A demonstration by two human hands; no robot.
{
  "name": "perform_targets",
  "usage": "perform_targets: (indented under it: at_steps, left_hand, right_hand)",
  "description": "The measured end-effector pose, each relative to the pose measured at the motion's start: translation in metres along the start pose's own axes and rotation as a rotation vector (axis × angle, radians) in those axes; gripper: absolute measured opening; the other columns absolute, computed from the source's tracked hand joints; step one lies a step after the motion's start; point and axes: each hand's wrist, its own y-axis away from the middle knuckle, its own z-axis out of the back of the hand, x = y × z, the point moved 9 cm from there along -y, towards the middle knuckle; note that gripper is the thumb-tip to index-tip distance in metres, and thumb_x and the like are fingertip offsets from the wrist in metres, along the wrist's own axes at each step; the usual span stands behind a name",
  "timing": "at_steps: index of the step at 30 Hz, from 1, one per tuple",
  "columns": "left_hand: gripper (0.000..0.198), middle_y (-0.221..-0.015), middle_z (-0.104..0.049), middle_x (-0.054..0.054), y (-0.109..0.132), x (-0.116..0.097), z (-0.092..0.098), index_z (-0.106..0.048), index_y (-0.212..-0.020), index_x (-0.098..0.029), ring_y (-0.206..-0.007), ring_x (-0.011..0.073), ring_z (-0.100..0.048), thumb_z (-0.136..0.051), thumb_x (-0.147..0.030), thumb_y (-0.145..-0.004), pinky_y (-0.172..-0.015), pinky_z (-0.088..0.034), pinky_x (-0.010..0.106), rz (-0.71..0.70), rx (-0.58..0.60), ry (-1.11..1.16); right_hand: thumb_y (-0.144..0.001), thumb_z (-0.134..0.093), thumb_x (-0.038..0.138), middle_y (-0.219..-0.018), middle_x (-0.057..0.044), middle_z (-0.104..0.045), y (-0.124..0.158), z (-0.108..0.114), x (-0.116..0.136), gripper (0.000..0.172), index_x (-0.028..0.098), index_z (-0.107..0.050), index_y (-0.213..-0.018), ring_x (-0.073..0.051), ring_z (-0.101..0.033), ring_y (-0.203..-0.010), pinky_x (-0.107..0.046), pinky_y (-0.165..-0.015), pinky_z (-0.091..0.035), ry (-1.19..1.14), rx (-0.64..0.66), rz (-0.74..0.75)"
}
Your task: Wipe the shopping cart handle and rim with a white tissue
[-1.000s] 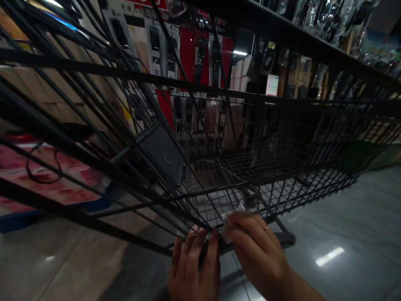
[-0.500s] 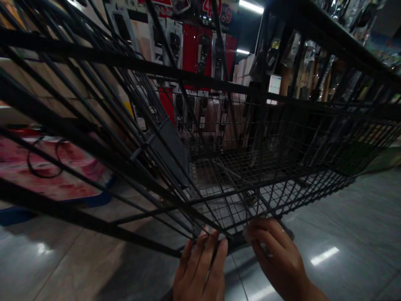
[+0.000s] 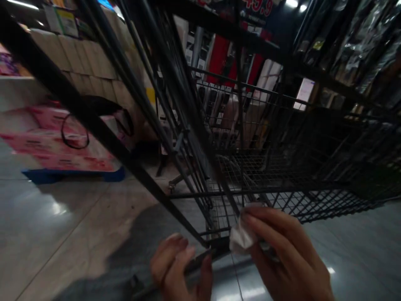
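A crumpled white tissue (image 3: pixel 242 239) is pinched in my right hand (image 3: pixel 290 255), against the lower corner of a dark wire shopping cart (image 3: pixel 206 241). My left hand (image 3: pixel 177 267) is left of it, over the cart's low dark bar. Its fingers are loosely curled, with the thumb apart and a gap between. Nothing shows in that gap except the bar behind; whether the hand touches the bar I cannot tell. The cart's thick bars slant across the view, and motion blurs parts of it.
Pink packs (image 3: pixel 62 146) with dark loop handles are stacked on a blue pallet (image 3: pixel 46 175) at left. Beige packs (image 3: pixel 90 58) are piled behind them. Hanging packaged goods (image 3: pixel 219 54) line the rack beyond the cart. Pale glossy floor tiles (image 3: pixel 78 234) reflect ceiling lights.
The left hand has come off the cart's corner, moved left and curled its fingers. The right hand has turned, so the tissue now shows. The view has shifted, bringing the cart bars steeper.
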Motion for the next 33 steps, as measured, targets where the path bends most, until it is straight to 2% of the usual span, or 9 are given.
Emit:
perform_targets:
  at_steps: [3,6,11,16,19,22,25,29,33]
  left_hand:
    - [0.029,-0.099,-0.055,0.007,-0.005,0.023,-0.011,-0.051,-0.111,-0.016,-0.092,0.0174,-0.057,-0.057,-0.018,-0.082,-0.076,-0.052,0.030,0.174,0.131,0.105]
    - [0.017,-0.088,-0.061,0.003,-0.014,0.023,-0.022,-0.056,-0.103,-0.019,-0.084,0.0160,-0.060,-0.052,-0.020,-0.086,-0.073,-0.051,0.028,0.186,0.228,0.133]
    - [0.009,-0.080,-0.062,-0.001,-0.026,0.019,-0.024,-0.056,-0.094,-0.019,-0.076,0.0111,-0.060,-0.054,-0.014,-0.087,-0.069,-0.049,0.021,0.217,0.201,0.218]
    - [0.010,-0.078,-0.061,-0.001,-0.026,0.022,-0.023,-0.059,-0.094,-0.019,-0.076,0.0113,-0.057,-0.056,-0.013,-0.086,-0.069,-0.048,0.023,0.192,0.195,0.252]
    - [0.009,-0.073,-0.056,-0.001,-0.027,0.026,-0.022,-0.062,-0.089,-0.020,-0.073,0.0113,-0.054,-0.057,-0.013,-0.086,-0.065,-0.048,0.023,0.202,0.198,0.250]
    - [0.009,-0.071,-0.055,-0.001,-0.028,0.026,-0.023,-0.062,-0.086,-0.019,-0.071,0.0112,-0.053,-0.057,-0.012,-0.085,-0.064,-0.048,0.022,0.208,0.221,0.267]
    - [0.010,-0.071,-0.056,-0.001,-0.031,0.026,-0.023,-0.063,-0.086,-0.019,-0.072,0.0118,-0.053,-0.057,-0.011,-0.085,-0.065,-0.047,0.023,0.210,0.237,0.270]
    - [0.011,-0.073,-0.057,0.000,-0.031,0.027,-0.024,-0.064,-0.086,-0.020,-0.075,0.0116,-0.053,-0.055,-0.013,-0.087,-0.067,-0.048,0.022,0.247,0.278,0.307]
    - [0.011,-0.077,-0.060,-0.001,-0.027,0.035,-0.026,-0.063,-0.087,-0.021,-0.077,0.0107,-0.056,-0.055,-0.015,-0.087,-0.069,-0.048,0.021,0.337,0.321,0.375]
  right_hand:
    - [-0.086,-0.055,0.012,-0.096,-0.007,-0.066,0.001,-0.010,0.000,0.022,0.022,-0.060,-0.105,-0.018,-0.066,-0.086,-0.030,-0.071,-0.059,0.030,0.006,0.003]
    - [-0.084,-0.055,0.010,-0.093,-0.007,-0.067,0.013,-0.017,-0.006,0.019,0.021,-0.061,-0.098,-0.017,-0.066,-0.084,-0.028,-0.070,-0.058,0.065,0.000,-0.016]
    - [-0.086,-0.052,0.010,-0.087,-0.006,-0.066,0.040,-0.028,-0.019,0.013,0.018,-0.061,-0.090,-0.014,-0.065,-0.078,-0.023,-0.067,-0.057,0.075,0.032,-0.046]
    - [-0.087,-0.052,0.010,-0.084,-0.006,-0.064,0.063,-0.034,-0.028,0.013,0.018,-0.061,-0.090,-0.014,-0.066,-0.078,-0.024,-0.065,-0.057,0.084,0.108,-0.046]
    - [-0.086,-0.054,0.010,-0.086,-0.006,-0.067,0.058,-0.027,-0.019,0.014,0.018,-0.062,-0.094,-0.014,-0.067,-0.078,-0.023,-0.066,-0.057,0.098,0.103,0.016]
    - [-0.085,-0.056,0.010,-0.093,-0.006,-0.069,0.044,-0.025,0.001,0.020,0.019,-0.063,-0.102,-0.017,-0.068,-0.084,-0.025,-0.067,-0.058,0.100,0.107,0.141]
    - [-0.086,-0.054,0.010,-0.101,-0.008,-0.070,0.038,-0.039,0.013,0.026,0.018,-0.063,-0.109,-0.019,-0.067,-0.091,-0.029,-0.072,-0.058,0.114,0.138,0.209]
    - [-0.091,-0.045,0.012,-0.105,-0.009,-0.070,0.045,-0.063,0.021,0.029,0.015,-0.061,-0.115,-0.020,-0.064,-0.102,-0.031,-0.082,-0.057,0.072,0.172,0.258]
    - [-0.093,-0.039,0.010,-0.104,-0.010,-0.069,0.041,-0.071,0.035,0.030,0.010,-0.063,-0.112,-0.020,-0.061,-0.106,-0.031,-0.087,-0.054,0.021,0.179,0.338]
